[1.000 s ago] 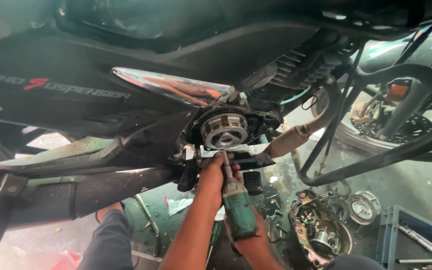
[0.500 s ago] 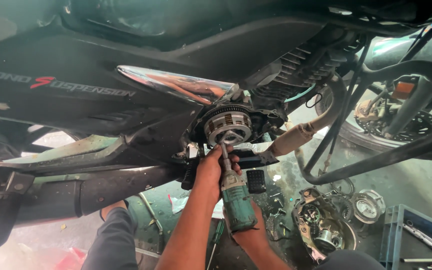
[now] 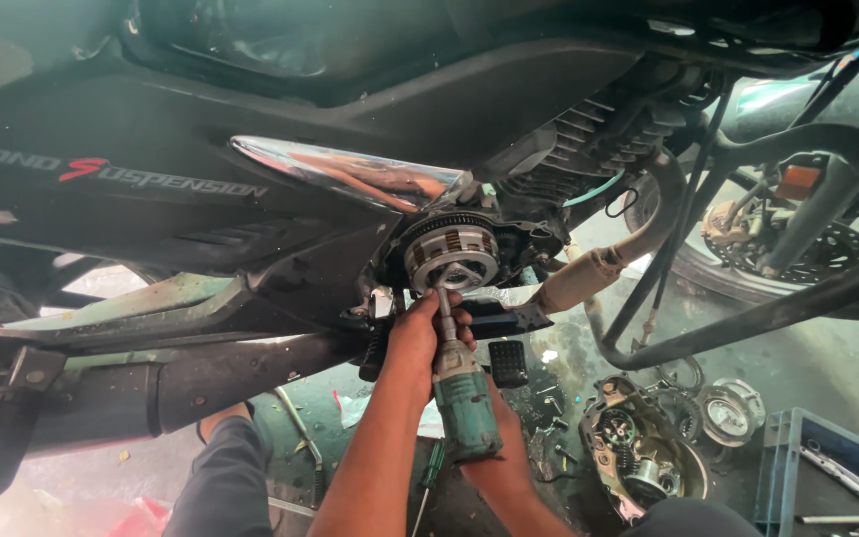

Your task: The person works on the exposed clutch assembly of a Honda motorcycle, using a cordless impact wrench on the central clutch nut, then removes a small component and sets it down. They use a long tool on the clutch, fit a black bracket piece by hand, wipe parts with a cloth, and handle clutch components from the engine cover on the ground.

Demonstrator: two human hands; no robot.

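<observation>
While the round toothed metal clutch assembly (image 3: 451, 254) sits exposed on the side of the black motorcycle (image 3: 280, 149), the green power impact wrench (image 3: 465, 403) points up at it, its long steel socket shaft (image 3: 443, 301) meeting the hub. Left hand (image 3: 420, 333), fingers curled tight round that shaft near the top! Right hand (image 3: 504, 447) sits below, wrapped on the wrench's body, fingers mostly hidden. Off to the right on the oily floor: a detached grey engine cover (image 3: 643, 457), and a blue plastic crate (image 3: 827, 472) of tools.
</observation>
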